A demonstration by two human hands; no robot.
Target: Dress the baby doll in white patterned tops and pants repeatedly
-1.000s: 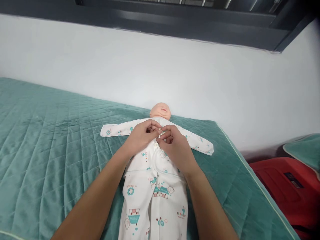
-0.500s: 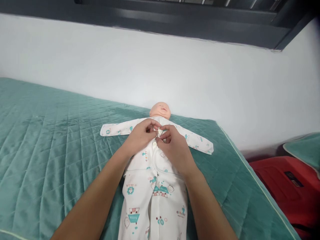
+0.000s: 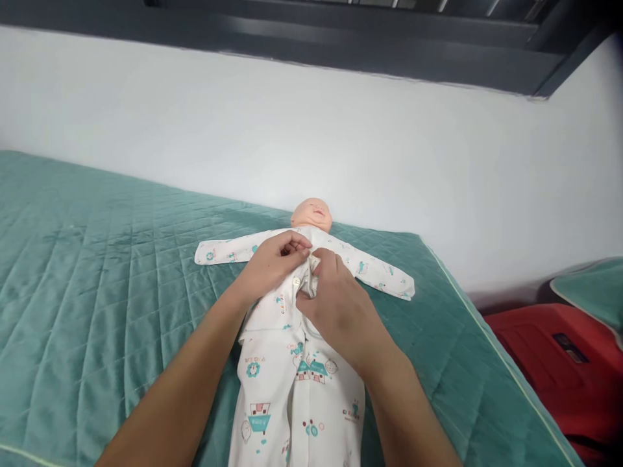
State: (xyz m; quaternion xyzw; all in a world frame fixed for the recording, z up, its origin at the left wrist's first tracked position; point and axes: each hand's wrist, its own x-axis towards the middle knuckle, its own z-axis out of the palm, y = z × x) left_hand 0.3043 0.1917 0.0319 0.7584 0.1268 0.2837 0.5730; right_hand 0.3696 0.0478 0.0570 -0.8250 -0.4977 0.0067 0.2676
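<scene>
A doll with a bare pinkish head [image 3: 312, 214] lies face up, dressed in a white printed top [image 3: 267, 314] with its sleeves spread out, and white printed trousers [image 3: 263, 389]. My left hand [image 3: 275, 263] pinches the top's front edge at the upper chest. Just right of it, my right hand [image 3: 338, 301] has its thumb and fingers closed on the other side of the front opening, where the cloth is bunched up. A pale button [image 3: 296, 281] shows on the placket below my left fingers. My fingers partly hide the upper part of the opening.
A green quilted cover [image 3: 97, 292] lies under the doll, its piped edge at the right. Behind stands a white wall [image 3: 243, 130] below a dark frame [image 3: 341, 48]. On the lower right are a red plastic object [image 3: 535, 357] and another green cloth [image 3: 594, 292].
My right hand has turned and moved slightly down and left, folding the front edge of the top open. The visible button has shifted a little left. My left hand has hardly moved.
</scene>
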